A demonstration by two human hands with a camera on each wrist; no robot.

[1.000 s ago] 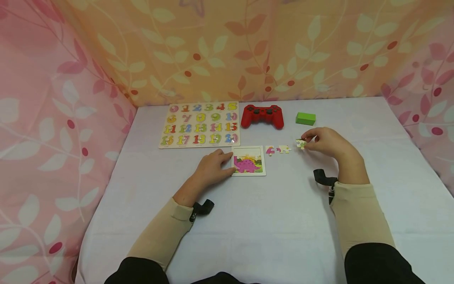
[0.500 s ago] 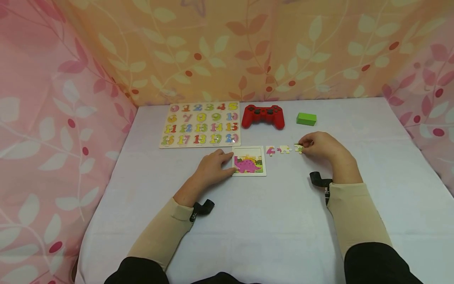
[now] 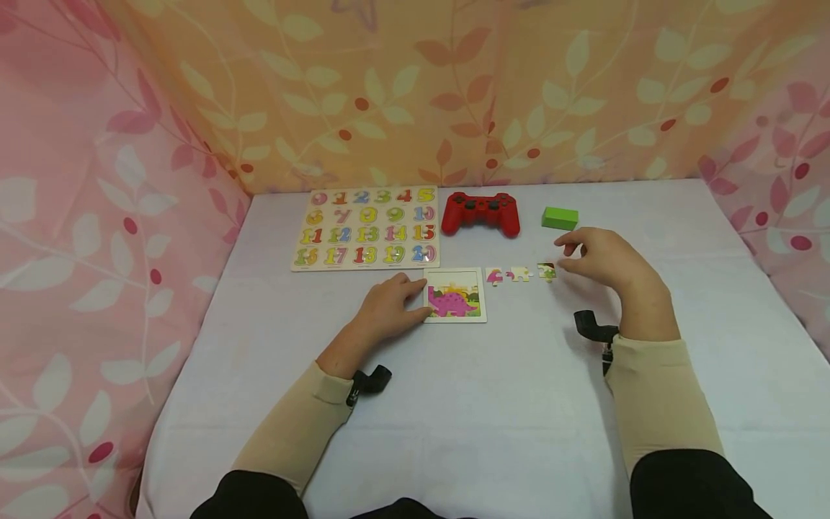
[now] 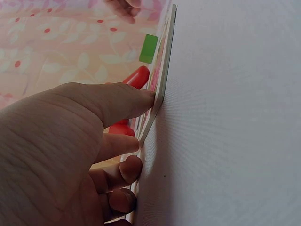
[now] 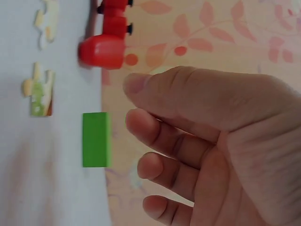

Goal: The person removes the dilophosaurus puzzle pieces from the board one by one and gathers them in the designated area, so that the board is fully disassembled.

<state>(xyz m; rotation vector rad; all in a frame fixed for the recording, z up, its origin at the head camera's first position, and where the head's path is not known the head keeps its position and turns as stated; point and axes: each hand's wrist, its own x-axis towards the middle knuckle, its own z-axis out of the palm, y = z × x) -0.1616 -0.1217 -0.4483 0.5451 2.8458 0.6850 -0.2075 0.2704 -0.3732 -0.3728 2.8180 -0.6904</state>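
Person's left forearm (image 3: pixel 295 432) and right forearm (image 3: pixel 658 396) stretched forward in beige sleeves (image 3: pixel 661 375), left hand (image 3: pixel 387 306) low, thumb (image 4: pixel 123 100) and index finger (image 4: pixel 118 145) spread, other fingers (image 4: pixel 130 168) bent, right wrist (image 3: pixel 650 313) angled inward, right hand (image 3: pixel 603 261) raised, thumb (image 5: pixel 174 90) and fingers (image 5: pixel 153 165) loosely curved, tips apart.

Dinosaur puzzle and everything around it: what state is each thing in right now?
Dinosaur puzzle: flat, unfinished, upper part bare.
Loose puzzle pieces: three, lying on the table.
Number board: flat, coloured numbers in every row.
Red controller: face up, untouched.
Green block: lying flat, untouched.
Left grip: touching the dinosaur puzzle's left edge.
Right grip: empty, above the table.
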